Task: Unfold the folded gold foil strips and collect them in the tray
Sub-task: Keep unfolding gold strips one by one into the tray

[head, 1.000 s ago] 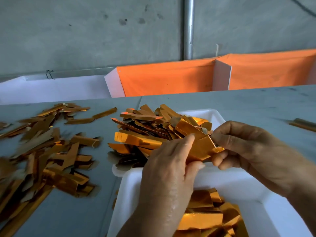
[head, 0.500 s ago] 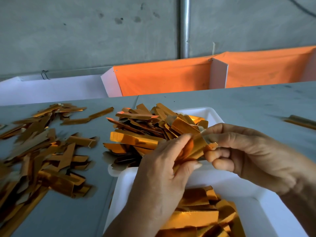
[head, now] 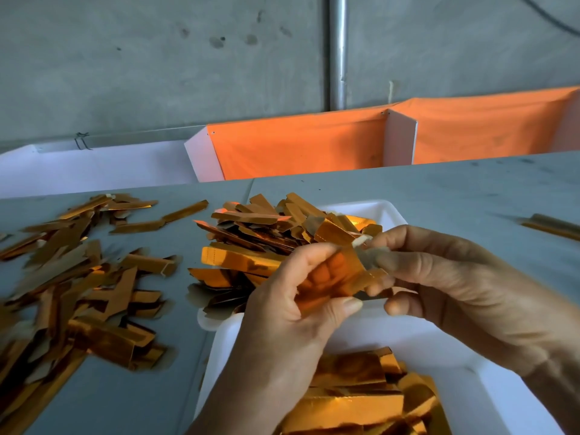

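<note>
Both my hands hold one gold foil strip (head: 339, 274) above the near white tray (head: 489, 394). My left hand (head: 292, 315) pinches its left part between thumb and fingers. My right hand (head: 445, 277) pinches its right end, where the pale backing shows. The near tray holds several gold strips (head: 354, 400). A far white tray (head: 386, 211) is heaped with gold strips (head: 251, 243) that spill over its left rim.
A loose spread of gold strips (head: 78, 277) covers the grey table on the left. One strip (head: 552, 226) lies at the far right. Orange panels (head: 298, 149) and a white board (head: 94, 167) stand behind the table's far edge.
The strip between my hands has been pulled further apart and turned, so its pale backing now shows at the right end. Both hands stay above the near tray.
</note>
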A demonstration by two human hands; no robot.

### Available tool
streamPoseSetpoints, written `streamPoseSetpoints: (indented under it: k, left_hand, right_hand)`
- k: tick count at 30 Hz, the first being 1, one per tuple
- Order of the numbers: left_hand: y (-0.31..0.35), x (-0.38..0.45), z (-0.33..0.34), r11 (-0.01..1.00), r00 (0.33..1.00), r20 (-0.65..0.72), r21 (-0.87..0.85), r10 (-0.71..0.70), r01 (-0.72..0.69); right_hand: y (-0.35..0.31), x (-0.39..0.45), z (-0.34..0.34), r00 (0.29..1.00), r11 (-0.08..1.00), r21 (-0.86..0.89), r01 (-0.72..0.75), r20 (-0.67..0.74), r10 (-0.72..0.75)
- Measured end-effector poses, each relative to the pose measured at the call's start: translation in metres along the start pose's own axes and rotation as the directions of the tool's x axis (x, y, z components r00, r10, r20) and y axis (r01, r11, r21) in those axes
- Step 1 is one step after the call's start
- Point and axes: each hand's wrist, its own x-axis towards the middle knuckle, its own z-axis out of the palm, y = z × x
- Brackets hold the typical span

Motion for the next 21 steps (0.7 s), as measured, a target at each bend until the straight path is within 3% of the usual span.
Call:
streamPoseSetpoints:
  k: [5,10,15,19,21]
  left_hand:
    - [0.001,0.002,-0.002,0.988,0.996,0.059,-0.141,0.074,-0.065]
    - [0.000,0.002,-0.002,0.990,0.995,0.052,-0.119,0.082,-0.076]
    - [0.003,0.000,0.004,0.996,0.998,-0.011,0.058,0.067,-0.067]
    - [0.009,-0.003,0.013,0.940,0.984,-0.107,0.325,0.143,-0.101]
    - [0.013,-0.004,0.014,0.930,0.978,-0.114,0.347,0.172,-0.123]
  right_hand:
    - [-0.003,-0.003,0.004,0.995,0.995,-0.046,0.086,0.054,-0.084]
    - [-0.004,-0.004,0.008,0.992,0.984,-0.131,0.123,0.047,-0.118]
    - [-0.005,-0.006,0.012,0.988,0.947,-0.292,0.136,-0.024,-0.150]
    - [-0.006,-0.007,0.013,0.989,0.954,-0.276,0.114,-0.056,-0.134]
    - [-0.005,-0.006,0.012,0.986,0.944,-0.312,0.111,-0.085,-0.144]
